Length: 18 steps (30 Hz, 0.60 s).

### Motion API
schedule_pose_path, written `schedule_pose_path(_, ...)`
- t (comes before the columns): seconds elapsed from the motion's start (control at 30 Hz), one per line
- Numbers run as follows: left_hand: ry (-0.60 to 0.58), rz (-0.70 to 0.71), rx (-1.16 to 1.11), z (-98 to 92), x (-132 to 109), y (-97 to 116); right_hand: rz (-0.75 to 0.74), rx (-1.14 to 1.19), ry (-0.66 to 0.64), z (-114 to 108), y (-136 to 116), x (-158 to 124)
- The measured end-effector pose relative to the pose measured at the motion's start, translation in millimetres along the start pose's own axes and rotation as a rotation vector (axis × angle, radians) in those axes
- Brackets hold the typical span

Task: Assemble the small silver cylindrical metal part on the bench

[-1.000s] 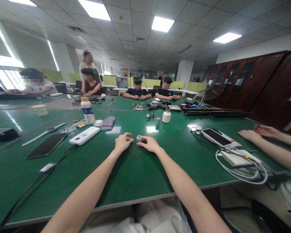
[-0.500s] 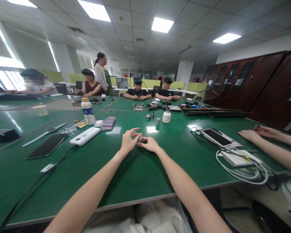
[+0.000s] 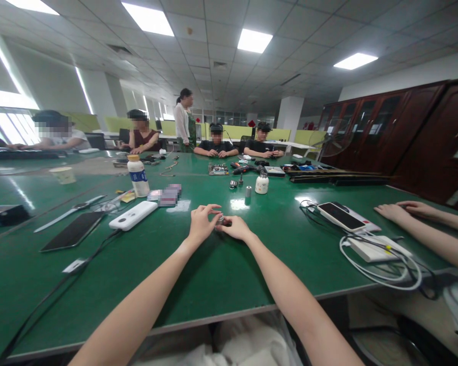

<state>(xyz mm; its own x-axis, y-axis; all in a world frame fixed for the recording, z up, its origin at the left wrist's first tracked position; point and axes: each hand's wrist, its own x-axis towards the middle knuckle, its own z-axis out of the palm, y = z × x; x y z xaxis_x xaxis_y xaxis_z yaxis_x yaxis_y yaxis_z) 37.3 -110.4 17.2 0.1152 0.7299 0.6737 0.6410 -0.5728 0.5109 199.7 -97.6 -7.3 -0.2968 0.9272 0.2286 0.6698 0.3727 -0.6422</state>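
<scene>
Between my two hands, low over the green table, is a small silvery metal piece, mostly covered by fingers. My right hand is closed on it from the right, thumb and forefinger pinching it. From the left, my left hand has its thumb at the top of the piece, with a finger stretched out above. The far side of the piece is hidden. Beyond my hands stand a grey metal cylinder, a small white jar and small metal parts.
To the left lie a white power bank, a dark tablet and a labelled bottle. At right are a phone, coiled white cable and another person's hands. Several people sit across the table.
My hands stay almost in place around the metal piece. A standing person in the background has moved to the right. The neighbour's far hand at right has lowered a little.
</scene>
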Motion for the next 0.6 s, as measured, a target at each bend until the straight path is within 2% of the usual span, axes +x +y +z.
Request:
schedule_pose_path(0.13, -0.009, 0.010, 0.017, 1.0, -0.7, -0.6, -0.021, 0.007, 0.001, 0.4, 0.5, -0.4)
schedule_pose_path(0.37, 0.169, -0.092, 0.063, -4.5, 2.4, 1.5, -0.025, 0.024, -0.001, -0.3, 0.0, -1.5)
schedule_pose_path(0.6, -0.046, -0.002, -0.069, 1.9, -1.5, 0.6, -0.044, 0.012, 0.010, 1.8, 2.0, -1.0)
